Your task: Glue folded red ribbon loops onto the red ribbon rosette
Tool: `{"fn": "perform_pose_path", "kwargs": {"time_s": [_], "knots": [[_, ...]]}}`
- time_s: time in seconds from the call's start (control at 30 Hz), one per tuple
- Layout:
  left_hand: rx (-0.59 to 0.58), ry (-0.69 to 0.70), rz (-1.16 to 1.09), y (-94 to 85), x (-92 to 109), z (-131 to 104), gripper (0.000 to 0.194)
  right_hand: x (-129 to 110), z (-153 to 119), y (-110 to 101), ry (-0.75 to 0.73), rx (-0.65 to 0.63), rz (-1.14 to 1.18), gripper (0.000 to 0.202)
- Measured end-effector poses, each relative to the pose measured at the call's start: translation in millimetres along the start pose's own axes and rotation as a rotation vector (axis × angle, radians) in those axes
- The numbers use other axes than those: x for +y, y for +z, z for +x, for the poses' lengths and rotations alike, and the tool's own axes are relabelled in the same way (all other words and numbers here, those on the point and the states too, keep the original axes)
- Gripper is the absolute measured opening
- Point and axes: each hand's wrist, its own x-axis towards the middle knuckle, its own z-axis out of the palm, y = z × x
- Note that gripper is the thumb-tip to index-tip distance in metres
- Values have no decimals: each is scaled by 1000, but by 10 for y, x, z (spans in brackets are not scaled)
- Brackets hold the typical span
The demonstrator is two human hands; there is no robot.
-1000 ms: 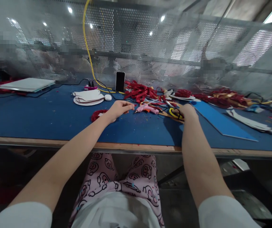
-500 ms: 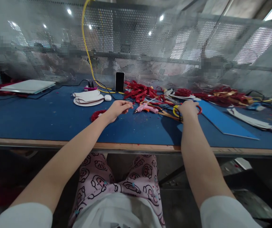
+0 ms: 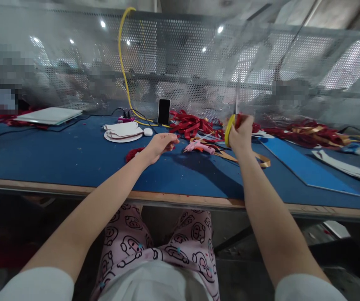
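My right hand (image 3: pixel 242 133) is closed on the handles of yellow-and-red scissors (image 3: pixel 229 129), raised over the table with the blades pointing up. My left hand (image 3: pixel 163 146) is held above the table, fingertips pinched together; what they hold, if anything, is too small to name. Partly behind my left wrist lies a red coiled piece (image 3: pixel 132 154). Between my hands a pink glue gun (image 3: pixel 199 146) rests on the table. Behind it is a heap of red ribbon (image 3: pixel 192 125), and a gold ribbon (image 3: pixel 263 161) curls beside my right wrist.
White cut pieces (image 3: pixel 123 131) lie left of a standing phone (image 3: pixel 164 111). A blue board (image 3: pixel 308 167) and white strips (image 3: pixel 345 166) are on the right. White sheets (image 3: pixel 48 115) lie at the far left. Cables cross the back, before a perforated metal screen (image 3: pixel 180 54).
My right hand has lifted the scissors off the table, blades now upward. The gold ribbon shows more fully. My left hand keeps its pinch, and the view has shifted slightly.
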Motion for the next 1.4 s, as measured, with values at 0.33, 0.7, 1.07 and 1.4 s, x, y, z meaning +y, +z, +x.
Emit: {"fn": "perform_pose_path", "kwargs": {"time_s": [0.33, 0.7, 1.07, 1.4], "knots": [[-4, 120, -351, -138, 113, -22, 20, -435, -589, 298, -396, -569, 109, 69], [-14, 199, -326, -149, 40, 12, 14, -564, -686, 260, -362, -705, -51, 67], [43, 252, -269, -84, 19, 12, 12, -566, -716, 289, -405, -733, 9, 61], [79, 240, -253, -65, 27, 1, 16, -603, -707, 251, -417, -748, -14, 62]]}}
